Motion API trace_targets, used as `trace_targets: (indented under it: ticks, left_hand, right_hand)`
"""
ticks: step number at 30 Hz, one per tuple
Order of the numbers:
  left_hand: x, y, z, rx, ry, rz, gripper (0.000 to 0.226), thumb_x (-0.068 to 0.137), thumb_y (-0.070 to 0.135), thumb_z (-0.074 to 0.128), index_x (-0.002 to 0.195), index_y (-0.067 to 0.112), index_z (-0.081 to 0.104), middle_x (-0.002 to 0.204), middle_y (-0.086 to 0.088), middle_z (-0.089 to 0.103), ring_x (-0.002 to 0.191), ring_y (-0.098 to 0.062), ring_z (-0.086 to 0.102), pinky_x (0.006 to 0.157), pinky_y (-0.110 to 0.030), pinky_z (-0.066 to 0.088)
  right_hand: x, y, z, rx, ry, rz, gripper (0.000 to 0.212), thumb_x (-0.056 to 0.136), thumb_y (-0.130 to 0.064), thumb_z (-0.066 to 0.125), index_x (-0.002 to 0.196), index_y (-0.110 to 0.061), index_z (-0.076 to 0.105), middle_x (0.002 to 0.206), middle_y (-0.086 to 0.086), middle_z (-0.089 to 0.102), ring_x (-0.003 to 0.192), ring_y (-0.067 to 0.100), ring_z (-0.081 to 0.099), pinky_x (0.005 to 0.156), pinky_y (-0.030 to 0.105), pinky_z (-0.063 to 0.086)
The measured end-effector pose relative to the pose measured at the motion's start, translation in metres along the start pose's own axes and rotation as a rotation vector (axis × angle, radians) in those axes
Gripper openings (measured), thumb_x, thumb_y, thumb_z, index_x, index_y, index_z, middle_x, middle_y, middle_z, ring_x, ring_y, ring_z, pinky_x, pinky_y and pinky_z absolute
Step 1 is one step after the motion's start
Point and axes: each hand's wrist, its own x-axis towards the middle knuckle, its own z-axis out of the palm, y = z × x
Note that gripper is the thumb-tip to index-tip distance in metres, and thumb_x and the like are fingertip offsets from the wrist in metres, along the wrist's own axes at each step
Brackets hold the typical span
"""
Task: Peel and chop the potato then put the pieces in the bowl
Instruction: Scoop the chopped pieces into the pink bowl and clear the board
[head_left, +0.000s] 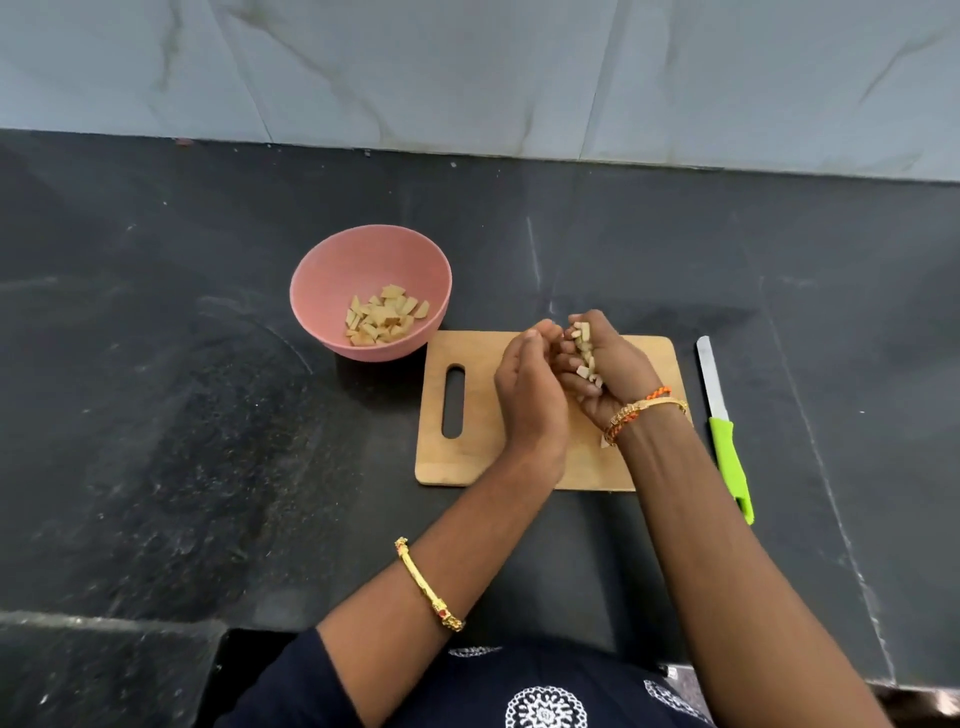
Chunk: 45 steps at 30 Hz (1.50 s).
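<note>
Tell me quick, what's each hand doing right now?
Left hand: cupped beside the right, whether it holds anything cannot be told.
Right hand: curled around pale chopped potato pieces above the wooden cutting board.
</note>
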Motion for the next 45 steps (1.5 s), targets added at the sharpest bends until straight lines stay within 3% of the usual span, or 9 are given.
trace_targets:
  ticks: [6, 12, 17, 19, 24, 28, 33, 37, 45]
  left_hand:
    - [0.023, 0.08, -0.011, -0.142, 0.028, 0.057, 0.032, 0.097, 0.021, 0.034, 0.076, 0.011, 0.056, 0.059, 0.002, 0.053, 0.043, -0.006, 0.05, 0.055, -0.02, 0.044]
    - [0.048, 0.15, -0.062, 0.064, 0.073, -0.014, 0.028, 0.098, 0.032, 0.037, 0.097, 0.012, 0.057, 0.082, -0.001, 0.061, 0.077, -0.013, 0.056, 0.065, -0.028, 0.045]
    - [0.079, 0.141, -0.118, 0.75, 0.554, 0.59, 0.029, 0.087, 0.02, 0.052, 0.115, 0.018, 0.057, 0.11, 0.005, 0.057, 0.103, -0.012, 0.05, 0.081, -0.018, 0.042]
    - [0.092, 0.128, -0.132, 0.775, 0.577, 0.546, 0.037, 0.083, 0.019, 0.055, 0.12, 0.02, 0.053, 0.12, 0.003, 0.054, 0.113, -0.015, 0.044, 0.094, -0.03, 0.04]
    - [0.106, 0.106, -0.141, 0.371, 0.405, 0.281, 0.032, 0.087, 0.001, 0.048, 0.112, 0.016, 0.061, 0.104, 0.002, 0.064, 0.101, -0.016, 0.061, 0.084, -0.03, 0.054]
    - [0.104, 0.105, -0.138, 0.214, 0.407, 0.256, 0.031, 0.087, -0.002, 0.046, 0.097, 0.021, 0.065, 0.099, -0.003, 0.067, 0.095, -0.019, 0.065, 0.079, -0.035, 0.057]
    - [0.107, 0.101, -0.138, 0.178, 0.421, 0.268, 0.03, 0.088, 0.002, 0.047, 0.101, 0.02, 0.066, 0.1, -0.002, 0.067, 0.094, -0.017, 0.064, 0.072, -0.03, 0.056]
    - [0.108, 0.101, -0.137, 0.188, 0.424, 0.272, 0.029, 0.089, 0.003, 0.047, 0.101, 0.022, 0.066, 0.101, -0.001, 0.067, 0.092, -0.014, 0.064, 0.065, -0.024, 0.053]
    - [0.094, 0.102, -0.13, 0.41, 0.57, 0.471, 0.043, 0.085, 0.01, 0.054, 0.126, 0.02, 0.051, 0.122, 0.005, 0.055, 0.115, -0.01, 0.051, 0.09, -0.022, 0.043]
  right_hand:
    - [0.016, -0.029, 0.092, 0.011, -0.282, 0.12, 0.028, 0.093, -0.016, 0.038, 0.066, -0.012, 0.039, 0.056, 0.002, 0.04, 0.031, 0.006, 0.036, 0.022, 0.014, 0.021]
    - [0.054, -0.033, 0.17, -0.728, -0.261, 0.029, 0.02, 0.091, -0.023, 0.049, 0.076, -0.01, 0.052, 0.065, 0.006, 0.053, 0.044, 0.015, 0.05, 0.038, 0.02, 0.04]
    - [0.062, -0.021, 0.19, -1.608, -0.273, -0.207, 0.027, 0.091, -0.026, 0.054, 0.106, -0.006, 0.065, 0.084, 0.004, 0.061, 0.064, 0.014, 0.055, 0.054, 0.023, 0.044]
    - [0.062, -0.017, 0.189, -1.638, -0.273, -0.227, 0.029, 0.089, -0.025, 0.061, 0.109, -0.004, 0.066, 0.09, 0.006, 0.064, 0.071, 0.017, 0.059, 0.058, 0.024, 0.047]
    - [0.061, -0.008, 0.19, -1.352, -0.192, -0.638, 0.039, 0.085, -0.043, 0.065, 0.063, -0.013, 0.055, 0.065, 0.001, 0.056, 0.059, 0.012, 0.051, 0.049, 0.02, 0.038]
    - [0.054, -0.006, 0.186, -1.663, -0.441, -0.352, 0.023, 0.095, -0.022, 0.051, 0.084, -0.012, 0.069, 0.073, 0.0, 0.059, 0.064, 0.011, 0.052, 0.058, 0.022, 0.044]
    - [0.054, -0.015, 0.189, -0.811, -0.42, -0.337, 0.04, 0.077, 0.018, 0.023, 0.072, -0.014, 0.046, 0.071, 0.001, 0.054, 0.07, 0.015, 0.051, 0.056, 0.023, 0.037]
    - [0.063, -0.011, 0.18, -0.427, -0.426, -0.009, 0.048, 0.079, 0.021, 0.013, 0.079, -0.014, 0.045, 0.077, 0.005, 0.051, 0.068, 0.015, 0.05, 0.061, 0.024, 0.04]
    - [0.047, -0.024, 0.159, -0.22, -0.488, 0.081, 0.019, 0.09, -0.009, 0.042, 0.087, -0.006, 0.061, 0.088, 0.01, 0.064, 0.088, 0.023, 0.063, 0.081, 0.028, 0.052]
